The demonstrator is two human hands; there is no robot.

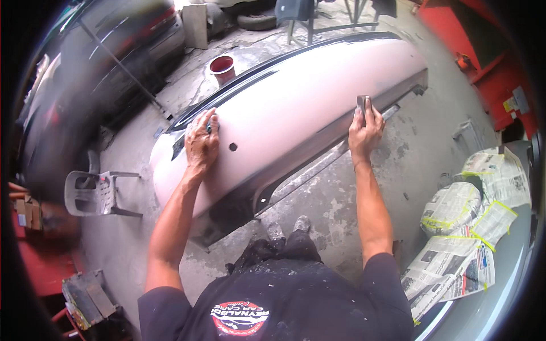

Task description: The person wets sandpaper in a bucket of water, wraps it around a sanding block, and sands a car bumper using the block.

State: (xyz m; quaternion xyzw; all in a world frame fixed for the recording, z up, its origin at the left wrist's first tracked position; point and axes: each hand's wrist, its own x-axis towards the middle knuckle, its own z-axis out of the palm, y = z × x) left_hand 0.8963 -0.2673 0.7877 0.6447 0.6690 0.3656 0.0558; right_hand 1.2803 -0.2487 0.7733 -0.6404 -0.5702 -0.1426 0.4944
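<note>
A long car bumper (296, 91) in pale pink primer lies across the view in front of me, with black trim along its far edge and a dark near edge. My left hand (202, 142) rests on its left part, fingers curled, with a small dark greenish thing in them that I cannot make out. Just right of that hand is a round dark hole (232, 146) in the bumper. At the bumper's near right edge, my right hand (365, 133) grips a small grey-brown sanding block (360, 103) between thumb and fingers.
A red-lined bucket (222, 69) stands behind the bumper. At left are a plastic chair (91, 193) and a dark car (114, 51). Newspaper-masked parts (452, 250) with yellow-green tape lie at right, below red equipment (489, 68). A metal bar (307, 179) runs under the bumper.
</note>
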